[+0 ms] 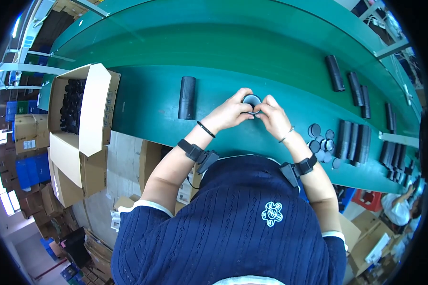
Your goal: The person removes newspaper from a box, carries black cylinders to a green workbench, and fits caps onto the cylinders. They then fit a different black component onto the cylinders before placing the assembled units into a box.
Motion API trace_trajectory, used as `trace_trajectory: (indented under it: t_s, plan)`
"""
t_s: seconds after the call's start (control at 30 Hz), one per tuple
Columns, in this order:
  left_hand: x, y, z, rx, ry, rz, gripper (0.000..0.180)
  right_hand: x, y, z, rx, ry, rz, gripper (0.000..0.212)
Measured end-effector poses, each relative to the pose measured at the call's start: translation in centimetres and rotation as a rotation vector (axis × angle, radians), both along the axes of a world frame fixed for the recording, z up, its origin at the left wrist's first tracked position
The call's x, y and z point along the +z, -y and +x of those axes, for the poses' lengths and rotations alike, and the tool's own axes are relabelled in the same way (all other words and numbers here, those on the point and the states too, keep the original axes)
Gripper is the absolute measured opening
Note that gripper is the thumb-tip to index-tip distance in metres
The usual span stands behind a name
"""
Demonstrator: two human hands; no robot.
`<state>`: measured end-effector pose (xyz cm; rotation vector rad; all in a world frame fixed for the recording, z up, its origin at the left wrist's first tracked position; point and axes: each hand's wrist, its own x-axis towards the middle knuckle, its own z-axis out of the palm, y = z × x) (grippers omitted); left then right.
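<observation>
A dark round tube or cup (251,99) is held between my two hands, its open end facing up toward me. My left hand (231,112) is closed around its left side, thumb on the rim. My right hand (274,118) pinches at the rim's right edge; whether a small part is between those fingers cannot be made out. A black ribbed cylinder (187,97) lies on the green table (147,90) left of my hands. To the right of my right hand is a loose group of black round caps (314,130), some with paler faces.
Several black cylinders (353,141) lie beside the caps, with more farther right. Others (335,73) rest on the raised green strip at the far right. An open cardboard box (96,109) of black parts stands at the left. Another person (397,209) is at the lower right.
</observation>
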<state>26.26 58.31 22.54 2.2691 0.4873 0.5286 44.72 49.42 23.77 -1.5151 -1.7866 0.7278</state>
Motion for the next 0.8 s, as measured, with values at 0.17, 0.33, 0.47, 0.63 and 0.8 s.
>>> trace_trajectory:
  t_s: [0.17,0.33,0.47,0.63,0.8]
  plan:
    - [0.3,-0.2,0.2,-0.014,-0.018,-0.016,0.022,-0.7,0.2,0.4,0.024,0.035,0.036,0.021]
    - [0.4,-0.5,-0.4,0.029,0.042,0.015,0.019,0.9,0.7,1.3,-0.069,-0.247,-0.002,0.038]
    - [-0.4,-1.1,-0.4,0.146,0.062,-0.108,0.031,-6.9,4.2,12.6,-0.489,0.378,-0.044,0.032]
    - [-1.6,-1.4,0.8,0.277,0.110,-0.165,0.042,-8.6,9.9,17.3,-0.670,0.648,-0.711,0.063]
    - [-1.8,-0.5,1.8,0.290,0.245,-0.519,0.058,-9.7,11.0,18.1,-0.634,0.429,-0.460,0.057]
